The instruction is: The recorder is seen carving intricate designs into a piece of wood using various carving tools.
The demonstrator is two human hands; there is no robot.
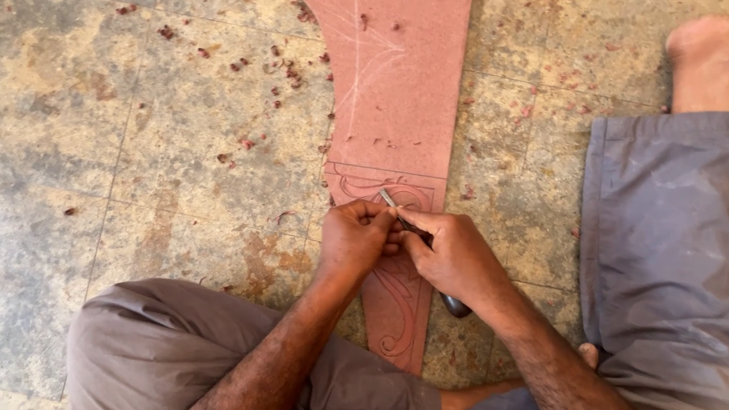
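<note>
While both hands are working close together over the board, these are the details showing:

Left hand: the left hand (354, 238) is curling into a loose fist on the carved part of the board, its fingertips pressing against the metal shaft of the tool.

Right hand: the right hand (455, 260) is grasping the carving chisel (420, 233), fingers wrapped around it, with the dark rounded handle end (456, 307) sticking out below the palm.

Chisel: its bright tip is pointing up and to the left, touching the board just above the left hand's knuckles.

Board: the reddish-brown wooden board (398, 83) is lying flat on the floor, running from the top edge of the view down to a narrow point between the person's legs; scroll patterns (393, 324) are cut into its lower part, and pale drawn lines (360, 62) are curving across the plain upper part.

Floor: the mottled stone tile floor (79, 115) is carrying everything.

Shavings: small red wood chips (288, 71) are lying scattered on the tiles left of the board, with fewer along its right edge.

In the way: both hands are covering the middle of the carved band, so the cut under the tip cannot be seen.

Legs: a brown-trousered knee (164, 346) is sitting at the bottom edge, a grey-trousered leg (671, 261) is stretching along the right, and a bare foot (727, 53) is resting at the top right corner.
</note>
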